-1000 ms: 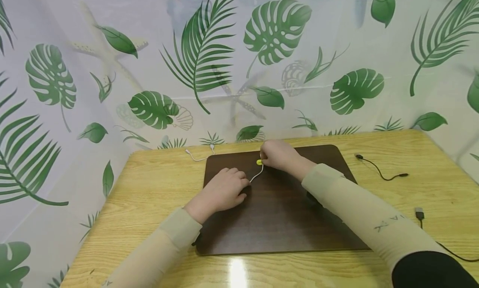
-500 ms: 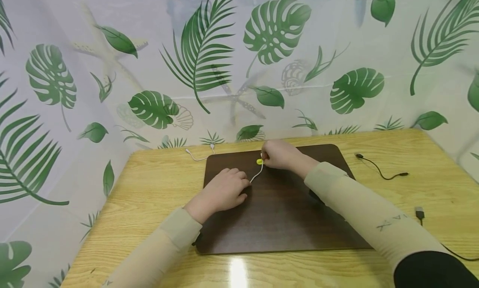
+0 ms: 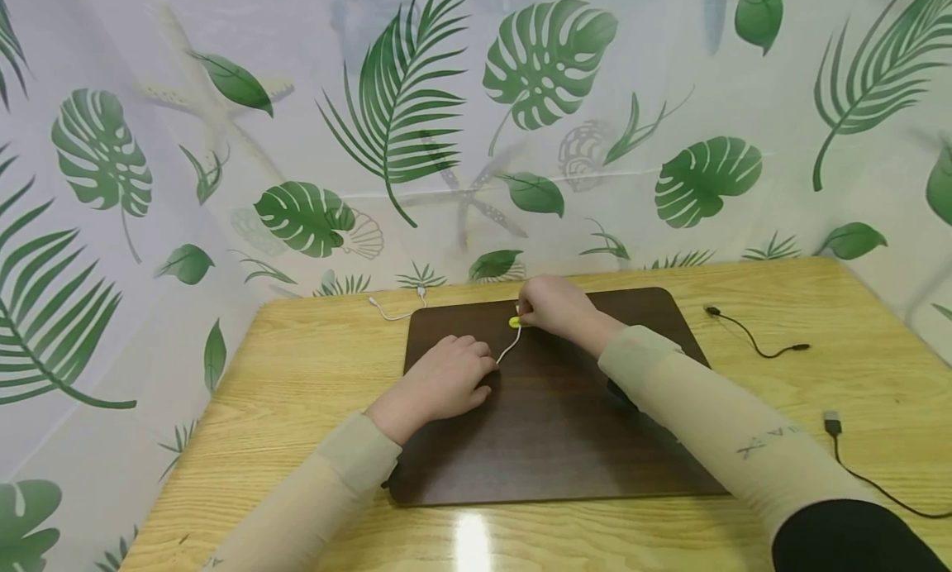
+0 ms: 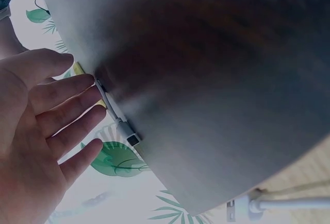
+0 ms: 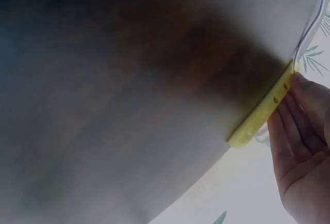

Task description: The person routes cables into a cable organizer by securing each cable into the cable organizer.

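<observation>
A dark brown board [image 3: 565, 448] lies on the table. Near its far edge sits a yellow strip [image 3: 514, 322] with small round holes [image 5: 276, 100]. My right hand [image 3: 554, 303] pinches a short white cable [image 3: 509, 347] against that strip's end, thumb [image 5: 304, 86] on the cable. To the left, my left hand [image 3: 449, 375] reaches over the board, its fingertips at the cable's other end. The left wrist view shows those fingers [image 4: 77, 136] loosely extended beside the cable, which ends in a white plug [image 4: 129, 133]. From the head, the right hand hides part of the strip.
Another white cable [image 3: 390, 316] lies on the wooden table [image 3: 297, 390] behind the board's far left corner. Two black cables, one short [image 3: 754, 336] and one with a USB plug [image 3: 831, 423], are at the right. A leaf-patterned curtain [image 3: 461, 142] stands behind.
My right hand makes only very small shifts around the yellow strip, the white cable still pinched. The left hand stays in place.
</observation>
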`<state>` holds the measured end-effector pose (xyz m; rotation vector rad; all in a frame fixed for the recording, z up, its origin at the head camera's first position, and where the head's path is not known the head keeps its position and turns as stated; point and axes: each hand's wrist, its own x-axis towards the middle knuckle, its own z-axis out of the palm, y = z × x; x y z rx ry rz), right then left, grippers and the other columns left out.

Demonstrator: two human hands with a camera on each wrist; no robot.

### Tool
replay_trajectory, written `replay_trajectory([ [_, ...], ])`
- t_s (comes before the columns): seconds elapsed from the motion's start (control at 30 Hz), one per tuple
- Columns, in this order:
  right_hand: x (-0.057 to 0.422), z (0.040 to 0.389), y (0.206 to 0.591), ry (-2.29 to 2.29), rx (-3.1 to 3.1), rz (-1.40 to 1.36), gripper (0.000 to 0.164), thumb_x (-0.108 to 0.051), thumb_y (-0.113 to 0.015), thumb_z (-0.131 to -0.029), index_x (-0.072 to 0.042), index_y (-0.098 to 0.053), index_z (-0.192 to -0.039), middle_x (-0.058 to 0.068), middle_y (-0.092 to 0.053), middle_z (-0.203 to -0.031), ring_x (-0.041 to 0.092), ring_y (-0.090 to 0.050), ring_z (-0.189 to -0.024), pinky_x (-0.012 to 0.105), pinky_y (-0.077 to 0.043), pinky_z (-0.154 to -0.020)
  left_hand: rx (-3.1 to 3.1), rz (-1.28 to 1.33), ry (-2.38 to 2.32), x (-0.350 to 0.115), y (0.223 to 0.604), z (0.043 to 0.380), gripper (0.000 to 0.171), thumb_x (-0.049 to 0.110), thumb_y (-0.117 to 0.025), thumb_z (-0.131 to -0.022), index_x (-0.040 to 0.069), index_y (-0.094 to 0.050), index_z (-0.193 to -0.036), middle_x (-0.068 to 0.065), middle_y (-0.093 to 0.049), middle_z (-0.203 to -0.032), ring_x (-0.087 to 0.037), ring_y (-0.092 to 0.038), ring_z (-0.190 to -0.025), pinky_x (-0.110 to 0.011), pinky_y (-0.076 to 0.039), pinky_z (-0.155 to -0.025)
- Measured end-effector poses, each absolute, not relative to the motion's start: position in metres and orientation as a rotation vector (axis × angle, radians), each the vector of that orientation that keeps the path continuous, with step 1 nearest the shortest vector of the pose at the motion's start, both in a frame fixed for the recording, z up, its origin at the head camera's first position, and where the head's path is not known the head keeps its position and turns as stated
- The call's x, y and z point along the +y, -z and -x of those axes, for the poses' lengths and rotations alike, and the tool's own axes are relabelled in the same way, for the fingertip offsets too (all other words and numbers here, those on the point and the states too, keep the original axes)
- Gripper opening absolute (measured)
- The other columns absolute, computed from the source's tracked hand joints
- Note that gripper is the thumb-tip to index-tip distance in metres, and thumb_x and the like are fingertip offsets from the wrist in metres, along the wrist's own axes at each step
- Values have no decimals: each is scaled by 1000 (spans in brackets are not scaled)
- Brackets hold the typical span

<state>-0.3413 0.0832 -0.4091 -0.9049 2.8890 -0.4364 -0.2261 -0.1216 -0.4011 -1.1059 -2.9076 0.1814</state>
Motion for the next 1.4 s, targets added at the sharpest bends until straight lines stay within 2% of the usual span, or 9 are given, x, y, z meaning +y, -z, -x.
replay_trajectory([
  [0.13, 84, 342, 410, 470, 2888, 881, 28, -19, -81, -95, -12, -70, -70, -3, -59, -67, 13, -46, -61, 29, -41, -63, -2903, 1103, -185, -123, 401, 226, 25, 30, -78, -97, 13, -79, -116, -2, -73, -114, -24, -66, -108, -40, -51, -93],
  [0.27, 85, 344, 410, 429, 2887, 947, 22, -17, -80, -95, -11, -73, -75, 0, -67, -73, 15, -54, -65, 32, -49, -67, -2905, 1106, -179, -123, 401, 226, 25, 29, -78, -97, 13, -79, -116, -2, -73, -114, -24, -66, -108, -40, -51, -93],
  [0.43, 89, 346, 410, 420, 2858, 1054, 11, -4, -74, -95, -6, -83, -90, 7, -81, -94, 21, -74, -84, 40, -61, -82, -2911, 1116, -172, -123, 401, 225, 26, 28, -78, -97, 13, -79, -117, -2, -73, -115, -24, -66, -109, -41, -51, -93],
  [0.5, 90, 345, 410, 436, 2844, 1072, 13, -1, -72, -95, -4, -85, -97, 10, -82, -101, 24, -77, -94, 42, -62, -87, -2910, 1115, -175, -123, 401, 225, 26, 28, -78, -97, 13, -79, -117, -2, -73, -115, -24, -66, -109, -41, -51, -93],
  [0.6, 91, 343, 409, 452, 2836, 1078, 15, -1, -72, -94, -4, -85, -101, 11, -83, -105, 27, -78, -99, 43, -62, -89, -2904, 1112, -178, -123, 402, 225, 25, 28, -78, -96, 13, -79, -116, -1, -73, -115, -24, -66, -109, -40, -51, -93],
  [0.77, 92, 344, 408, 440, 2861, 1072, 11, -8, -74, -94, -6, -84, -94, 8, -82, -95, 22, -75, -84, 42, -62, -83, -2897, 1120, -177, -122, 402, 226, 24, 27, -78, -96, 13, -79, -116, -1, -73, -114, -24, -66, -108, -40, -51, -92],
  [0.93, 90, 347, 410, 443, 2880, 996, 15, -11, -75, -94, -10, -79, -79, 2, -75, -77, 15, -59, -66, 35, -53, -71, -2897, 1125, -169, -121, 402, 226, 23, 27, -77, -97, 13, -79, -115, -1, -73, -113, -24, -66, -107, -40, -52, -91],
  [1.4, 87, 345, 413, 443, 2898, 893, 14, -20, -81, -95, -12, -80, -83, 1, -76, -83, 15, -62, -69, 36, -56, -71, -2914, 1123, -170, -121, 402, 226, 24, 28, -76, -98, 12, -79, -116, -2, -73, -115, -24, -67, -109, -40, -53, -94],
])
